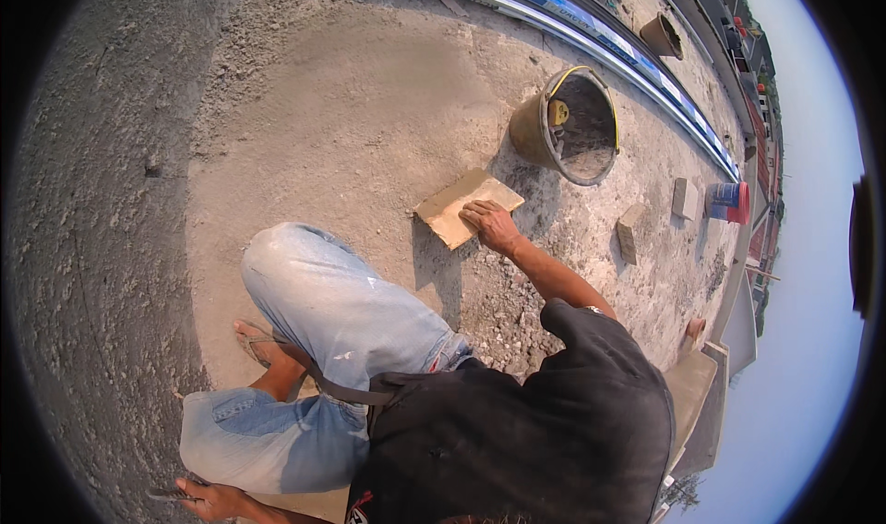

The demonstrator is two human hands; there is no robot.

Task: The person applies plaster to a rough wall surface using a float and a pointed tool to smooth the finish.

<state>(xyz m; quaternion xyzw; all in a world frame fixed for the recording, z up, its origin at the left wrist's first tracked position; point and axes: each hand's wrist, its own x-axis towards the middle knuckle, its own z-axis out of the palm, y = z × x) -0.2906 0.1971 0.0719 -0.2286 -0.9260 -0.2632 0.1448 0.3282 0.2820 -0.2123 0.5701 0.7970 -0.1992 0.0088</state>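
My right hand (491, 225) is closed on the near edge of a tan rectangular block (461, 208), with its fingers over the upper face. The block is tilted, and a shadow falls beside it on the rough ground. Low at the left, my left hand (210, 500) is closed around a thin dark flat tool (166, 495). That tool shows nearly edge-on, so its kind is unclear. Just beyond the block stands a dark bucket (531, 132) with a yellow handle, holding a yellow tape measure (558, 111) and other bits.
Long blue-and-silver packed strips (591, 35) lie along the far side, with a second bucket (662, 36) behind. Two pale blocks (685, 198) and a blue-and-red tub (729, 201) stand at right. Loose rubble (503, 312) lies near my right arm; dark rough cement (101, 247) covers the left.
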